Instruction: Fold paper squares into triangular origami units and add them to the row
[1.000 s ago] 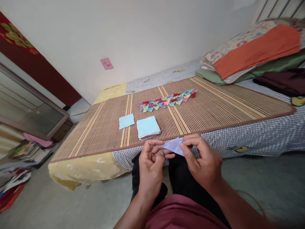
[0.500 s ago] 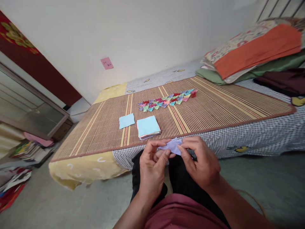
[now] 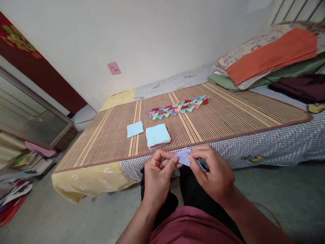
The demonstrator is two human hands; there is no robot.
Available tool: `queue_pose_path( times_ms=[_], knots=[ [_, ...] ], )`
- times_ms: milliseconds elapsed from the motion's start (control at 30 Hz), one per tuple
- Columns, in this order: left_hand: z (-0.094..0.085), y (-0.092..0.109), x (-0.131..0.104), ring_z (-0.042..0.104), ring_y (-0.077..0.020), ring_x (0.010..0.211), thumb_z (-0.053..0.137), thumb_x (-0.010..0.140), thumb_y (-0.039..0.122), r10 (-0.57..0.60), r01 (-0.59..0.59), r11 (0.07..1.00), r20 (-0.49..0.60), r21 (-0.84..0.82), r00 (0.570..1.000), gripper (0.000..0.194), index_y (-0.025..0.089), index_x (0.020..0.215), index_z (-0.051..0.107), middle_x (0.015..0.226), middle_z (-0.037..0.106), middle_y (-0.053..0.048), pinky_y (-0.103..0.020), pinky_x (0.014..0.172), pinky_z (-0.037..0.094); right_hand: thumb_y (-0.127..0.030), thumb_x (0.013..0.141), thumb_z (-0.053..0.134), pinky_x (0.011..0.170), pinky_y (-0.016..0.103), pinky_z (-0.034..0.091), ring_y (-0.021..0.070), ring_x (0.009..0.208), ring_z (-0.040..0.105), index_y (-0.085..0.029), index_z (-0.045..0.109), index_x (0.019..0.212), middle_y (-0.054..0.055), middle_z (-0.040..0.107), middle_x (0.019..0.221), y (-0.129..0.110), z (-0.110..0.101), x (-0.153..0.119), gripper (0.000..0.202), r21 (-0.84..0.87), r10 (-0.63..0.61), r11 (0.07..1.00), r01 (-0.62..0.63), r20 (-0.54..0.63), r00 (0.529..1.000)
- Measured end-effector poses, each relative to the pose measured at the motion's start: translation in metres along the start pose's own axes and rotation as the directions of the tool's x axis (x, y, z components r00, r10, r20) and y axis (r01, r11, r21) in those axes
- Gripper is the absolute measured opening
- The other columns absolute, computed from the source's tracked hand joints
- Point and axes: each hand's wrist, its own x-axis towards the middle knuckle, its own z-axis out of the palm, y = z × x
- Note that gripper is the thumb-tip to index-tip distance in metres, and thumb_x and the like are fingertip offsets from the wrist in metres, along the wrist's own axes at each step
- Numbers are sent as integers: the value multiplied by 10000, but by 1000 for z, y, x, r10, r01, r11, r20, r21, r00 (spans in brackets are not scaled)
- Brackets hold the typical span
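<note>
A small folded lilac paper (image 3: 183, 157) is held between both hands above my lap, in front of the bed's edge. My left hand (image 3: 159, 174) pinches its left side between thumb and fingers. On the other side, my right hand (image 3: 213, 169) grips the paper with thumb and forefinger. Just beyond the hands, a stack of square papers (image 3: 157, 135) with light blue on top lies on the striped mat (image 3: 109, 135). To its left is a single light blue sheet (image 3: 135, 129). Farther back, several colourful folded paper pieces (image 3: 177, 108) stand in rows.
Folded bedding (image 3: 274, 56) with an orange cloth is piled at the bed's right, beside a dark maroon cloth (image 3: 299, 87). A glass-fronted cabinet (image 3: 30, 112) stands on the left, with books (image 3: 30, 162) near the floor. A pink note (image 3: 114, 68) is on the wall.
The lilac paper has turned slightly between my fingers, and a flap now shows below my right fingertips. My left hand has shifted a little left.
</note>
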Motion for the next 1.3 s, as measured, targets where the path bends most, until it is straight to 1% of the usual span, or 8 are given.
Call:
queue_pose_path(
  times_ms=[233, 400, 600, 733, 833, 933, 1133, 1300],
  knots=[
    [-1, 2, 1, 717, -113, 693, 841, 791, 231, 57, -57, 998, -9, -24, 998, 184, 165, 800, 669, 803, 749, -9, -208, 677, 609, -76, 933, 606, 735, 277, 563, 171, 820, 688, -230, 578, 934, 15, 672, 858, -7, 0, 4, 156, 129, 142, 982, -139, -9, 990],
    [-2, 1, 1, 734, -113, 730, 817, 824, 222, 54, -54, 996, -1, -65, 999, 206, 182, 940, 652, 854, 766, -11, -209, 715, 614, -73, 930, 612, 751, 259, 550, 153, 821, 681, -213, 586, 929, 14, 662, 858, -5, 0, 5, 142, 164, 172, 972, -170, 4, 985],
    [-5, 2, 1, 741, -150, 824, 720, 917, 320, 55, -54, 998, 26, -42, 998, 198, 168, 1030, 663, 931, 778, -68, -266, 781, 620, -87, 933, 617, 762, 268, 548, 158, 826, 688, -210, 592, 926, 14, 671, 864, -2, 1, 5, 126, 133, 175, 976, -172, -10, 984],
    [-10, 3, 6, 742, -181, 850, 703, 923, 386, -15, 22, 994, 68, -109, 998, 277, 168, 1090, 670, 964, 784, -91, -313, 798, 615, -86, 933, 621, 770, 260, 538, 153, 840, 684, -209, 587, 923, 14, 667, 872, -2, 1, 6, 128, 133, 181, 975, -178, -8, 984],
    [-9, 3, 8, 718, -149, 750, 853, 781, 317, -138, 160, 976, 144, -147, 980, 331, 151, 1029, 709, 883, 777, -67, -264, 738, 598, -72, 936, 614, 778, 246, 532, 144, 846, 678, -208, 580, 932, 13, 661, 878, -2, 2, 5, 141, 155, 163, 974, -163, 9, 987],
    [-4, 1, 10, 683, -123, 678, 913, 687, 264, -228, 250, 956, 143, -153, 963, 300, 123, 898, 752, 817, 764, -57, -233, 687, 578, -58, 942, 603, 782, 237, 527, 138, 848, 674, -209, 572, 944, 12, 662, 881, -3, 3, 5, 154, 160, 129, 978, -130, 17, 991],
    [-1, -6, 9, 669, -128, 662, 917, 673, 289, -228, 240, 960, 95, -141, 969, 262, 129, 837, 791, 751, 762, -52, -232, 687, 544, -73, 952, 600, 750, 234, 515, 134, 814, 649, -215, 566, 926, 3, 644, 859, -5, 2, 7, 149, 174, 123, 976, -130, 51, 991],
    [-4, -7, 6, 656, -114, 639, 912, 678, 275, -196, 204, 974, 84, -101, 977, 217, 151, 804, 788, 708, 756, -31, -211, 669, 504, -147, 949, 629, 694, 228, 503, 126, 762, 634, -221, 589, 918, -8, 653, 859, -5, 0, 5, 89, 236, 292, 921, -311, 110, 950]
  ],
)
